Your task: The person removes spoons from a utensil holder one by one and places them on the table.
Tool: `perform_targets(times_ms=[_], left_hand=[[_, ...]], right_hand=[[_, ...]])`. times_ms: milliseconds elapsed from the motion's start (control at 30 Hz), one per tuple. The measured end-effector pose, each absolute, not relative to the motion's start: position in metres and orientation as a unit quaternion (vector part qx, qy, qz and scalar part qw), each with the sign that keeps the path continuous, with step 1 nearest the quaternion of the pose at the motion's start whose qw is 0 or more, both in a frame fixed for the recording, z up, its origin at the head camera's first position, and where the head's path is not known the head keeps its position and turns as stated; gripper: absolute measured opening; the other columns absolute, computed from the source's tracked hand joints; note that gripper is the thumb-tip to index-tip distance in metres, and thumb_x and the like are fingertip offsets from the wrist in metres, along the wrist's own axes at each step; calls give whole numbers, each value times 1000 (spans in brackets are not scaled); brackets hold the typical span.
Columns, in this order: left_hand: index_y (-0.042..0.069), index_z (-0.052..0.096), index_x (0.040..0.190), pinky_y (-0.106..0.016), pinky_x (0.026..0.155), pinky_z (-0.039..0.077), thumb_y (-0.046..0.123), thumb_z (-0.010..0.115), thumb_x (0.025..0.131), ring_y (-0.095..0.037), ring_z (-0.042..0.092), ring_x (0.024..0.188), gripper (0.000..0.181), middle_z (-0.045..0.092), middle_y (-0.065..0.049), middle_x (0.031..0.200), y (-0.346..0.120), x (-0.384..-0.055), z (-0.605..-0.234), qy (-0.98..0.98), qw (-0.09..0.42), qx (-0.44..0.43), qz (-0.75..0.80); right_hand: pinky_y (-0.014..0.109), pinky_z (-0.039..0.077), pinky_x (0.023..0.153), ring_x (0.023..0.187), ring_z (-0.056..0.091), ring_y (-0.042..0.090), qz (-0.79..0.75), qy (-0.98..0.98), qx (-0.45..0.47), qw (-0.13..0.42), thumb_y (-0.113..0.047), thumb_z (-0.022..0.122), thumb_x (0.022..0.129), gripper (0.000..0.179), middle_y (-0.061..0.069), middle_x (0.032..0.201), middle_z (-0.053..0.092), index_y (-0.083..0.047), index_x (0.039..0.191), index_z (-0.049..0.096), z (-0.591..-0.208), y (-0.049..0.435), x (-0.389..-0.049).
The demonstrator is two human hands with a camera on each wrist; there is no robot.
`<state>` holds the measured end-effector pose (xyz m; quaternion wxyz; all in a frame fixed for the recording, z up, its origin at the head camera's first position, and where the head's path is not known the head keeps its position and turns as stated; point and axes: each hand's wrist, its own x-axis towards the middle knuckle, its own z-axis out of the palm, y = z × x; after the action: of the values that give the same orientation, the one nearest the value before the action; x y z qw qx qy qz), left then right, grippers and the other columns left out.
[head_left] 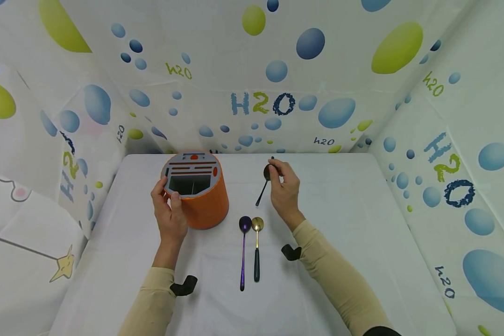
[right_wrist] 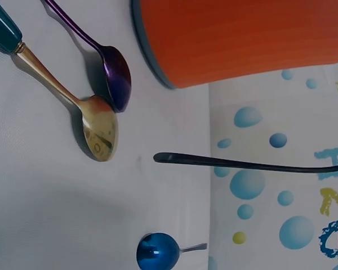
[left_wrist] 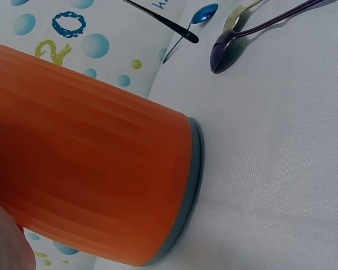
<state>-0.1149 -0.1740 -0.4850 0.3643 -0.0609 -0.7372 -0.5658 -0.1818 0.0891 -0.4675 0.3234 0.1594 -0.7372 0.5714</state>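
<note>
My left hand (head_left: 170, 219) grips the left side of an orange cylindrical utensil holder (head_left: 205, 210), thumb and fingers at its rim. Its grey top has slots and a larger dark opening. To its right, my right hand (head_left: 286, 189) pinches a dark spoon (head_left: 266, 172) near the bowl, with the thin black handle (right_wrist: 242, 162) pointing toward me. Behind that hand, a blue spoon (right_wrist: 158, 251) lies on the table, mostly hidden in the head view. Nearer to me, a purple spoon (head_left: 242, 252) and a gold spoon with a green handle (head_left: 257, 261) lie side by side.
The white-covered table (head_left: 327, 289) reaches back to a wall sheet (head_left: 218, 56) printed with blue and green bubbles. Similar sheets rise on the left and right. Small black camera mounts (head_left: 184, 285) jut from both wrists.
</note>
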Motion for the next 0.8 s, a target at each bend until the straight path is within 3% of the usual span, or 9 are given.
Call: perform_targets(times_ms=[267,533,800], left_hand=[[-10,34,147,-24,113,37,13,45,107,-29,47,134,47,46,-30,147,-175,-114,-484,-736,359,-58,-571],[-12,35,146,-26,113,38,16,46,108,-28,49,133,49,46,-32,146,-174,-113,-483,-736,362,-60,-569],[-12,34,146,-25,114,37,16,46,108,-33,48,133,49,46,-32,147,-174,-113,-482,-739,363,-64,-564]], right_hand=[[16,44,73,77,58,29,578,-738,165,308,11,56,99,17,28,96,68,13,112,68,-453,93,-170],[15,46,75,80,60,40,598,-734,162,279,11,55,99,17,31,102,69,16,112,67,-450,101,-165],[12,46,75,84,59,41,608,-744,142,237,10,55,100,18,34,105,68,18,112,66,-450,106,-159]])
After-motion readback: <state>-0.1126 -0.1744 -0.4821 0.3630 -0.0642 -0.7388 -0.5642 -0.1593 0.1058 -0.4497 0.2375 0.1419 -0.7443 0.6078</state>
